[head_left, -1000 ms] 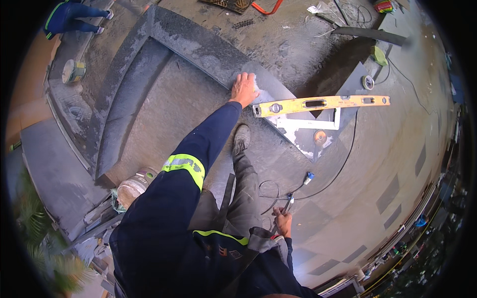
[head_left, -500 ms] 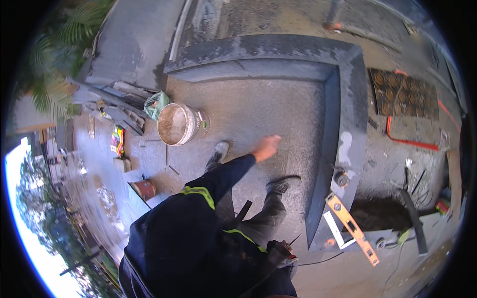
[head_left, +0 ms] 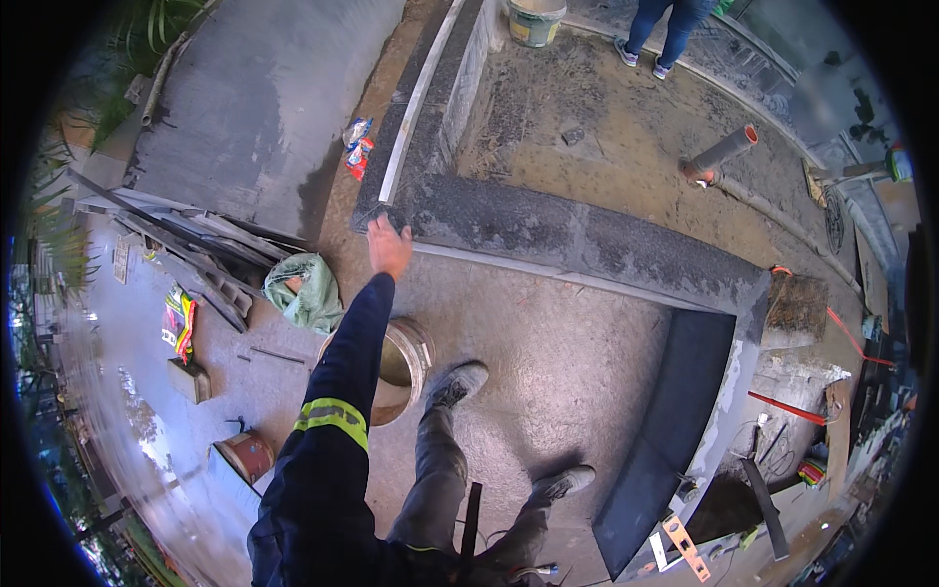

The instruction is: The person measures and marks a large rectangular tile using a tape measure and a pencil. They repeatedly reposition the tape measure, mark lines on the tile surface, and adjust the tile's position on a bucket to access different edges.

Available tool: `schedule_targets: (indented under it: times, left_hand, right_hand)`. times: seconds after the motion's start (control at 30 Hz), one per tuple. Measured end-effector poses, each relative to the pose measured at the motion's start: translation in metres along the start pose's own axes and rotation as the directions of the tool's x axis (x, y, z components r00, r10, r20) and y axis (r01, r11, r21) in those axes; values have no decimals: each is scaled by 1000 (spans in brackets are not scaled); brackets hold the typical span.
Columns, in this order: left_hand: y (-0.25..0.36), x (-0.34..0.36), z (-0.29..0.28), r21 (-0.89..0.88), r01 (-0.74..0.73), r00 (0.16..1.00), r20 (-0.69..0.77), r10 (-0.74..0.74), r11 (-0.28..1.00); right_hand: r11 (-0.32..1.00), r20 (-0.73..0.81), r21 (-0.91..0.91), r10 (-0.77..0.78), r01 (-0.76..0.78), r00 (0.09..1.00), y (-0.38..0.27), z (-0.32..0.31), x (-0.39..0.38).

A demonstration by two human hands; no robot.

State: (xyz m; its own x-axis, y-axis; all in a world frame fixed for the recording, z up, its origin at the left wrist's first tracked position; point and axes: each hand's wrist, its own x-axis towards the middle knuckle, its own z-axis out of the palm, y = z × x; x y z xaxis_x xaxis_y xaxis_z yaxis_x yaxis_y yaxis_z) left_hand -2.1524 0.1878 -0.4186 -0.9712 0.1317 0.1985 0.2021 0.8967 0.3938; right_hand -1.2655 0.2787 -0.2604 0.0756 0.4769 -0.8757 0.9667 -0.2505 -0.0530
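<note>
Where the head view looks down past the person's boots, the left hand (head_left: 389,247) is at the left corner of the dark stone ledge (head_left: 509,220), which runs across the floor in front of the person and turns at both ends. Its fingers reach over the corner's edge and touch the top; whether they lie flat there or pinch something dark beneath, one cannot tell. The right hand does not show clearly, so its grip cannot be told either.

Just past the fingertips, a long pale strip (head_left: 418,108) lies on the ledge's run leading away. Beside that run's outer side are small red and blue packets (head_left: 358,157). On the near side of the ledge stand a pale bucket (head_left: 419,354), partly behind the forearm, and a green bag (head_left: 311,303). Beyond the ledge, a co-worker's legs (head_left: 653,27) show near another bucket (head_left: 535,24).

A second ago the left hand was on the ledge next to the yellow spirit level (head_left: 687,550); half a second ago it hung over the floor, off the stone. The view has turned with it. The level and a white square (head_left: 659,553) remain at the ledge's far right end, now well apart from the hand, so the handwork appears to have shifted to the opposite corner.
</note>
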Motion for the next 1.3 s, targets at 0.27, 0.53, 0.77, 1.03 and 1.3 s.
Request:
schedule_targets:
  times: [0.27,0.53,0.77,1.03,1.3]
  left_hand:
    - [-18,132,21,149,128,947,275,-165,981]
    - [-12,-85,-175,-597,781,593,801,83,185]
    - [-17,-337,-387,-238,898,54,894,444,371]
    - [-78,-349,-452,41,836,-316,851,420,547]
    - [-44,-256,-379,137,761,-318,931,180,634]
  right_hand:
    - [971,-13,-66,-229,228,973,-116,45,-35]
    - [776,-122,221,-579,591,806,-362,106,-83]
    - [677,-60,-130,-734,724,676,-390,138,-227]
    - [765,-298,-233,-644,600,705,-161,196,-371]
    - [880,-602,-68,-412,471,684,-91,328,-464]
